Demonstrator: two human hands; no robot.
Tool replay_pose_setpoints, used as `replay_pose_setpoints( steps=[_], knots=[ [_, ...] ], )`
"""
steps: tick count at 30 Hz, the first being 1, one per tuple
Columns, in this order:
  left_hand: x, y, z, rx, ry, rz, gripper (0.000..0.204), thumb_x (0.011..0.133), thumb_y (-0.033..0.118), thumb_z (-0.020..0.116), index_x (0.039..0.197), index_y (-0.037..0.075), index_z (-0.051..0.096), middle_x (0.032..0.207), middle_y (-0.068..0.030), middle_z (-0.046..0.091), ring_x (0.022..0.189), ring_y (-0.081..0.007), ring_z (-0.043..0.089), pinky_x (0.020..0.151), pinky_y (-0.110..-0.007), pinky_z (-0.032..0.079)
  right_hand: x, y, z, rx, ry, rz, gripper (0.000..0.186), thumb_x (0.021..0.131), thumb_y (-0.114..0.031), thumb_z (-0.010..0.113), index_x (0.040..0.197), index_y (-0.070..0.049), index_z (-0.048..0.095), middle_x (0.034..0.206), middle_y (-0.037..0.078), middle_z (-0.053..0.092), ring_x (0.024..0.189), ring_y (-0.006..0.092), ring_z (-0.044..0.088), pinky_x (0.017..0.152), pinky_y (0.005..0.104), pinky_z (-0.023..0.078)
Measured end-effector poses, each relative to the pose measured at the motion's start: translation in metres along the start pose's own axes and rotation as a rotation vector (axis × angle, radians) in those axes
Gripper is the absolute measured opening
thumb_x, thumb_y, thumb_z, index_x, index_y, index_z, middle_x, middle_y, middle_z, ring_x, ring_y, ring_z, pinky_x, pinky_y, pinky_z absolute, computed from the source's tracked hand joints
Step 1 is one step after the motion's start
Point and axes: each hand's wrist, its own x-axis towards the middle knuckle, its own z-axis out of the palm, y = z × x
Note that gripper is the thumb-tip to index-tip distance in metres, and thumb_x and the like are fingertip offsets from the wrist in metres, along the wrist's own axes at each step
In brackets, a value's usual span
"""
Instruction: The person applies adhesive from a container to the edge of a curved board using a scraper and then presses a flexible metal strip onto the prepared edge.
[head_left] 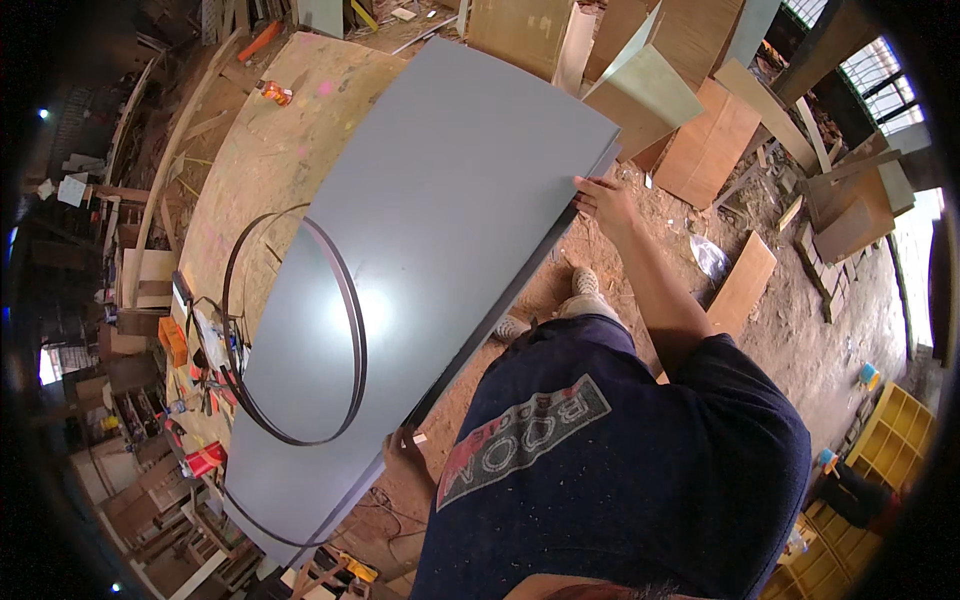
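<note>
Progress looks partial, judging by the head view alone: the grey sheet (pixel 440 260) already lies flat on the plywood workbench (pixel 265 150), but both hands are on its near edge, so I judge that its placing is not yet settled and that the squaring-up or the next working step is left to do. A loop of black edge strip (pixel 352 330) rests on the sheet, just beyond the left hand, and runs off the sheet's far side onto the bench; nothing shows it fixed to any edge.

The left hand (pixel 405 458) is at the sheet's near corner, fingers curled up around the dark edge, so it is closed on the sheet. The right hand (pixel 600 195) sits further along the same edge, at the other end, with the arm stretched out nearly straight and the fingers laid over the top face close to the corner; the thumb is hidden, so I cannot tell whether it grips or only presses. The two hands are well apart, almost the whole edge between them.

The person leans over the edge in a dark printed shirt (pixel 610 470), feet on the dusty floor (pixel 800 330) below the right arm. Beyond the right hand, plywood offcuts (pixel 700 140) lean and lie about. Past the left hand, small tools and an orange box (pixel 172 340) crowd the bench's far side.
</note>
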Motion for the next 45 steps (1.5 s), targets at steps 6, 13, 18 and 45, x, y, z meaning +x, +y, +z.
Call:
replay_pose_setpoints(
  steps=[6, 13, 18, 45],
  knots=[
    [0.000, 0.004, -0.004, 0.019, 0.081, 0.083, 0.006, 0.089, 0.002, 0.078, 0.093, 0.001, 0.074, 0.091, -0.0170, 0.075, 0.083, -0.0373, 0.072, 0.072, -0.044, 0.055, 0.002, -0.004, 0.004, 0.078, -0.026, 0.053, 0.037, 0.096, -0.015, 0.080, 0.119, 0.006, 0.060, 0.116, 0.014, 0.070, 0.104, 0.0268, 0.072, 0.090, 0.0383, 0.061],
    [0.001, 0.019, -0.011, 0.011, 0.058, 0.031, 0.004, 0.091, 0.004, 0.077, 0.092, 0.001, 0.075, 0.091, -0.0158, 0.075, 0.085, -0.0369, 0.072, 0.073, -0.043, 0.055, 0.008, 0.002, 0.000, -0.002, 0.022, -0.015, 0.032, 0.092, -0.014, 0.083, 0.109, 0.005, 0.065, 0.105, 0.012, 0.073, 0.090, 0.0234, 0.073, 0.078, 0.0336, 0.061],
    [-0.010, 0.024, -0.020, 0.007, 0.017, -0.011, 0.005, 0.092, 0.003, 0.076, 0.095, -0.001, 0.076, 0.095, -0.0161, 0.075, 0.088, -0.0345, 0.071, 0.076, -0.041, 0.054, -0.015, -0.003, -0.003, 0.009, 0.042, -0.013, 0.030, 0.090, -0.012, 0.083, 0.107, 0.006, 0.066, 0.106, 0.015, 0.073, 0.093, 0.0261, 0.074, 0.081, 0.0367, 0.062],
    [-0.029, -0.019, -0.026, -0.156, -0.052, -0.019, 0.007, 0.089, 0.003, 0.080, 0.095, 0.000, 0.078, 0.094, -0.0126, 0.077, 0.087, -0.0288, 0.072, 0.078, -0.037, 0.056, -0.165, 0.138, 0.053, -0.106, -0.254, 0.358, 0.015, 0.100, -0.012, 0.074, 0.110, -0.003, 0.068, 0.103, 0.005, 0.070, 0.095, 0.0191, 0.072, 0.087, 0.0388, 0.062]
  ],
)
